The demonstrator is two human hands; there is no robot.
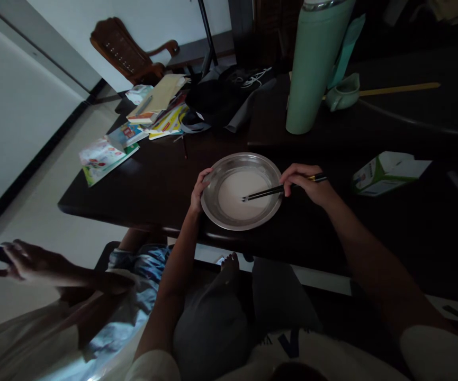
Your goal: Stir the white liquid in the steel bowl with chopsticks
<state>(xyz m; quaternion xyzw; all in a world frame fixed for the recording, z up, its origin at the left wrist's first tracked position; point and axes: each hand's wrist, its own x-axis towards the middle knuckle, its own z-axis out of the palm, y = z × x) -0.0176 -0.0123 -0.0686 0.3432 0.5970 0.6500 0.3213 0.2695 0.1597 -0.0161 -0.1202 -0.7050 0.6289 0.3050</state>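
A round metal bowl (212,205) sits on the dark table, holding a whitish liquid (236,185). My left hand (199,190) grips the bowl's left rim, fingers on its outer side and edge. In my right hand (302,180), beside the right rim, is a pair of dark chopsticks (266,193) with gold bands near the upper end. They slant left over the rim, and their tips are at the middle of the liquid. Whether the tips dip below its surface I cannot tell.
A tall green tumbler (312,74) and a small green pitcher (343,92) stand behind the bowl. An opened carton (387,172) lies to the right. Books (105,153) and a black bag (216,98) are at back left. Another person's hand (26,262) holds a phone at left.
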